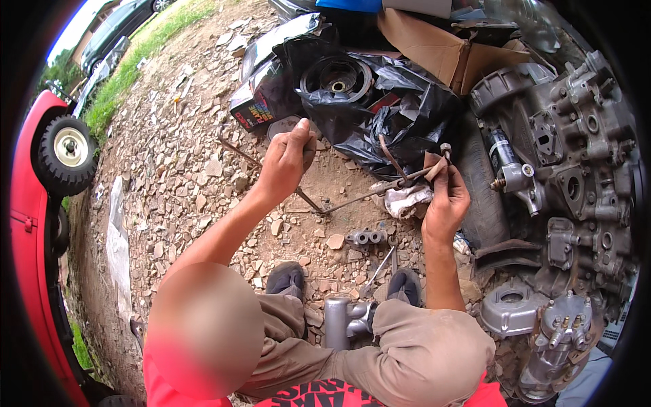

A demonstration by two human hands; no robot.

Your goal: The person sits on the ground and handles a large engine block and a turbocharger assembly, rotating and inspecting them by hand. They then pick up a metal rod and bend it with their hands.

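Note:
A thin, bent metal pipe (366, 197) runs in a wide V between my hands, with a fitting (445, 149) on its right end. My right hand (445, 202) pinches a folded brown scrap that looks like sandpaper (435, 166) against the pipe, just below that fitting. The fingers of my left hand (288, 159) are closed and raised. The pipe's left arm passes behind my left wrist; whatever these fingers hold is hidden. Beside the right hand is a crumpled whitish rag (408, 201). A short rusty rod or pipe piece (391, 157) stands up near the joint.
Engine blocks and castings (569, 136) crowd the right side, beside a tyre (485, 197). Black plastic bags (407, 122), a pulley (337, 80) and cardboard (424, 44) lie ahead. Small metal parts (367, 237) and a silver pipe fitting (337, 324) rest by my feet. A red vehicle (37, 203) stands left.

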